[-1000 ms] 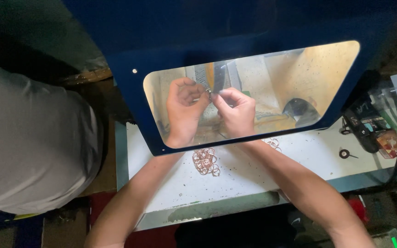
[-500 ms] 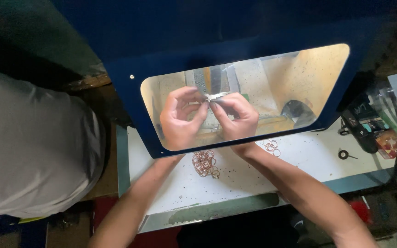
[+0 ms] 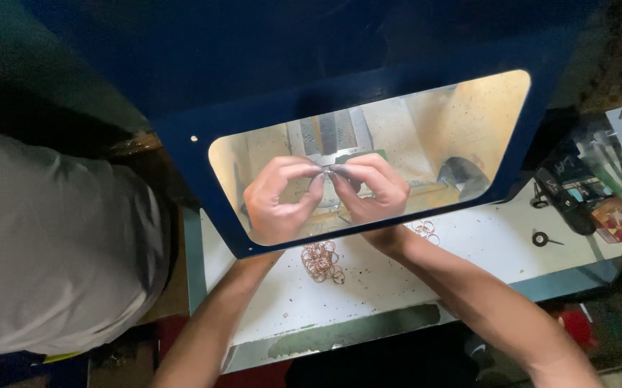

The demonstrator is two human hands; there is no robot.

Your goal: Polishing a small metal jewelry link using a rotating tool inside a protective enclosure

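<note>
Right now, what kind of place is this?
Probably a small metalwork or jewellery workshop: both hands work behind a blue machine guard with a clear window, a pile of copper-coloured rings lies on the white bench, tools at its right.

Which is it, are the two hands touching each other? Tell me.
Touching. The head view shows the left hand and right hand meeting at the fingertips behind the clear window.

Left hand [image 3: 276,201], right hand [image 3: 372,188] (fingertips meeting), pinched.
</note>
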